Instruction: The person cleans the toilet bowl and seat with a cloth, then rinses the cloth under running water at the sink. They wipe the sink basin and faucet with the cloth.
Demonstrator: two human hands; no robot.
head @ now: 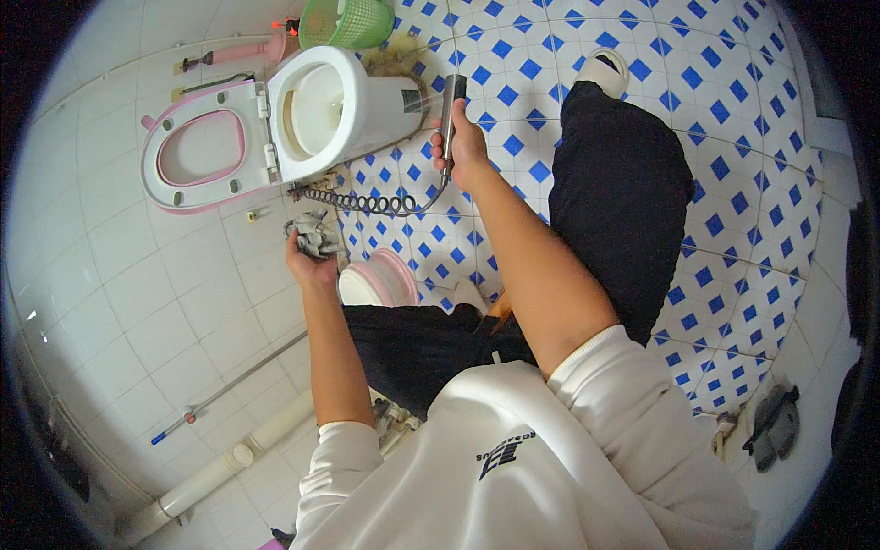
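Note:
My right hand grips a metal handheld bidet sprayer, its head pointing up in the picture. Thin streaks of water seem to run from it towards the base of a white toilet. From the sprayer's lower end a coiled dark hose leads to the wall beside the toilet. A crumpled grey rag is held in my left hand, below the hinge side of the toilet. The pink-edged seat is raised, and the bowl stands uncovered.
Beyond the toilet stands a green mesh basket. A pink plunger is by the tiled wall. Near my left hand sits a pink-and-white round stool or tub. A white pipe follows the wall; dark slippers are at the right.

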